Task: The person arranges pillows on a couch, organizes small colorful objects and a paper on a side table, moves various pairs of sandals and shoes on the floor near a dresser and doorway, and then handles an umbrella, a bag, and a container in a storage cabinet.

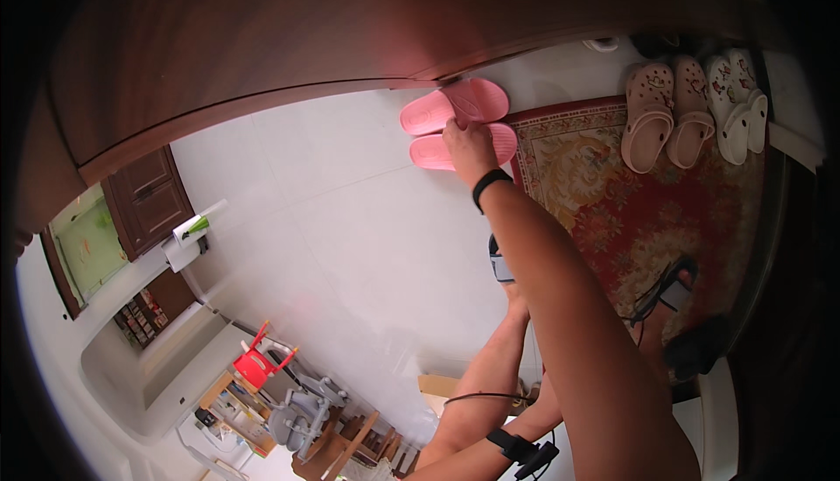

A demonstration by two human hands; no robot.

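My right hand reaches down to a pair of pink slide slippers on the pale tiled floor. Its fingers are curled over the strap area of the nearer pink slipper, at the side facing the other one. The farther pink slipper lies alongside, against the base of a dark wooden cabinet. A black band circles my right wrist. Of my left arm only the forearm shows, with a black strap and device; my left hand is hidden behind my right arm.
A red patterned rug borders the slippers on the right. Pink clogs and white clogs stand on it. The dark wooden cabinet spans the top. A red chair and an aquarium are at left.
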